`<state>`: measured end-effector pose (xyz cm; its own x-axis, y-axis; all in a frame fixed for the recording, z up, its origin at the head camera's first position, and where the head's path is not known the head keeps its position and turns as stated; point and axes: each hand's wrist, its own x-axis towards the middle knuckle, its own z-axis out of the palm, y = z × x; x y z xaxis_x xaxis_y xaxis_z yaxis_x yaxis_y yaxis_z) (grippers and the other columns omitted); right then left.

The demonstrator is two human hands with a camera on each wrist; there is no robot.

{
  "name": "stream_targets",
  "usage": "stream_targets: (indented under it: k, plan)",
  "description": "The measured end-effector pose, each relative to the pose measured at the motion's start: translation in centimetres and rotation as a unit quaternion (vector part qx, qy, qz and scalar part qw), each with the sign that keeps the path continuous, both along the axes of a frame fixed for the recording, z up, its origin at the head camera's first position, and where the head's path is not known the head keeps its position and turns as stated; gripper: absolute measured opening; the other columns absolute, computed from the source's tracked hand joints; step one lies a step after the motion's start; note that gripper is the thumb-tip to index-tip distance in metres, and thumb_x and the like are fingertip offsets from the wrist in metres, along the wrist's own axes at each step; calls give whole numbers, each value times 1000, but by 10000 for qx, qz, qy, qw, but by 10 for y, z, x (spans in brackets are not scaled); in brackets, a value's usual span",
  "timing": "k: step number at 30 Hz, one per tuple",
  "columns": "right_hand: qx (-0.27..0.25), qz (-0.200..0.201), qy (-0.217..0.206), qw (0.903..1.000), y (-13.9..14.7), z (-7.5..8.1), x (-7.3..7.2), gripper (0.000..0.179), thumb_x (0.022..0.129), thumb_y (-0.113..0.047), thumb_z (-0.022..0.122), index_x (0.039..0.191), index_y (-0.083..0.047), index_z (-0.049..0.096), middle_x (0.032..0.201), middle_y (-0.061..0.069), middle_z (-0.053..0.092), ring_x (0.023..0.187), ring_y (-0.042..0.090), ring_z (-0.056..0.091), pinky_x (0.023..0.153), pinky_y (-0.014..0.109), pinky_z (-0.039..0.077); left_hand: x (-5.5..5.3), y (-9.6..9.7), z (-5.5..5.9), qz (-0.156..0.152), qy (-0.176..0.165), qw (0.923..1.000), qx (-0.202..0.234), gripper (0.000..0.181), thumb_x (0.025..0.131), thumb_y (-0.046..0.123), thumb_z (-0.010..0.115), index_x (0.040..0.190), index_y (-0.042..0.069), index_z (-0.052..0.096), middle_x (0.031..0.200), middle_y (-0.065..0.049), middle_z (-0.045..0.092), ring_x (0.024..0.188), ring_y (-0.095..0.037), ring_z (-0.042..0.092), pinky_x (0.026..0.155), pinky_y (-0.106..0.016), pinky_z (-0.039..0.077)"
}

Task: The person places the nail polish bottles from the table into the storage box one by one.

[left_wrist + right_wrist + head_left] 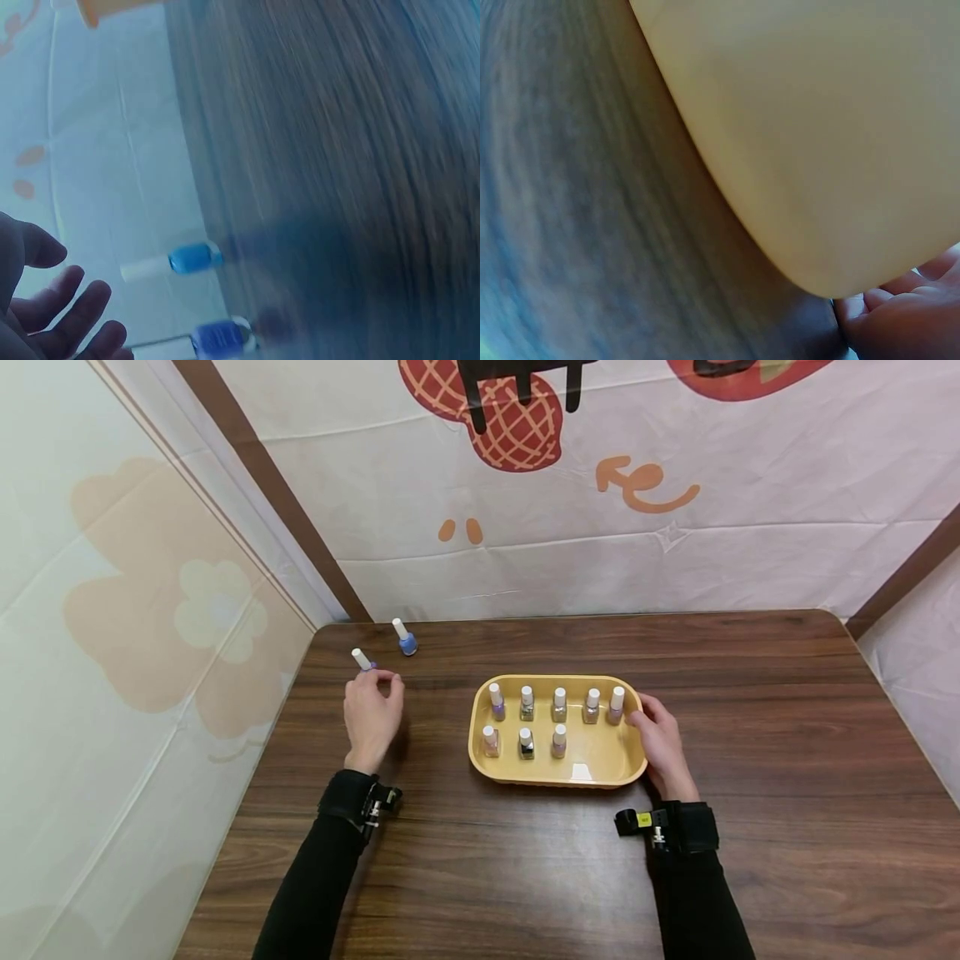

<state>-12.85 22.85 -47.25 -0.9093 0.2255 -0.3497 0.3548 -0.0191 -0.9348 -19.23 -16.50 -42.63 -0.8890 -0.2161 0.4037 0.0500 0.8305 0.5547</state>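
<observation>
My left hand (372,714) reaches toward a purple nail polish bottle (217,340) with a white cap, partly hidden behind it in the head view. In the left wrist view the fingers (88,304) are loosely bent and apart, with nothing between them. Beyond stands a blue nail polish bottle (407,644), also white-capped. My right hand (663,747) grips the right end of a yellow tray (600,768), its thumb over the rim. Inside the tray, several white-capped nail polish bottles stand in two rows, among them a black one (527,747) and a purple one (498,707).
The brown wooden table (525,877) runs back to a printed white cloth (570,568). A pale panel (150,693) with a flower print borders the left side. The two loose bottles are near the far left corner.
</observation>
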Motion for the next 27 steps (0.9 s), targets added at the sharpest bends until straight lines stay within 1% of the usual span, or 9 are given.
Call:
stream_targets:
  k: [4, 10, 14, 19, 24, 27]
  plan:
    - [-61, -29, 8, 10000, -1, 0, 0, 52, 89, -6, 45, 141, -6, 45, 141, 11, 45, 118, 18, 45, 90, 18, 42, -5, -11, -3, 248, -113, 9996, 123, 23, 89, 23, 62, 96, 4, 72, 103, -19, 67, 95, -39, 57, 78, -52, 44]
    - [-90, -31, -25, 10000, -1, 1, 0, 52, 89, -7, 46, 141, -6, 44, 141, 11, 45, 118, 18, 45, 87, 15, 43, -10, -25, -9, 511, -261, 9971, 505, 25, 90, 24, 61, 102, 3, 71, 106, -20, 64, 104, -40, 55, 85, -52, 42]
    - [-93, -41, -22, 9999, 0, 0, -1, 52, 89, -6, 46, 141, -5, 45, 140, 12, 45, 117, 18, 46, 86, 15, 43, -16, -34, -13, 688, -380, 9956, 510, 30, 91, 24, 60, 109, 1, 69, 112, -22, 61, 109, -41, 52, 89, -53, 41]
    - [-85, -56, -18, 9999, 0, -1, -1, 51, 89, -6, 46, 140, -5, 45, 140, 12, 45, 116, 18, 46, 85, 14, 43, -23, -44, -18, 952, -678, 9916, 560, 33, 91, 24, 58, 114, 1, 65, 118, -23, 58, 112, -41, 50, 90, -53, 41]
    - [-69, -76, 33, 9999, -1, -1, -1, 52, 88, -6, 47, 140, -5, 46, 139, 12, 46, 115, 17, 47, 84, 13, 43, -29, -50, -20, 1054, -1049, 9863, 717, 39, 93, 26, 55, 123, 1, 59, 125, -24, 53, 119, -41, 45, 93, -55, 41]
    - [-95, -105, 75, 9999, -1, -1, -1, 51, 88, -6, 47, 139, -5, 47, 138, 12, 47, 114, 16, 47, 84, 13, 43, -33, -53, -21, 955, -1130, 9855, 826, 42, 94, 27, 56, 126, 0, 56, 129, -25, 51, 124, -41, 43, 98, -54, 39]
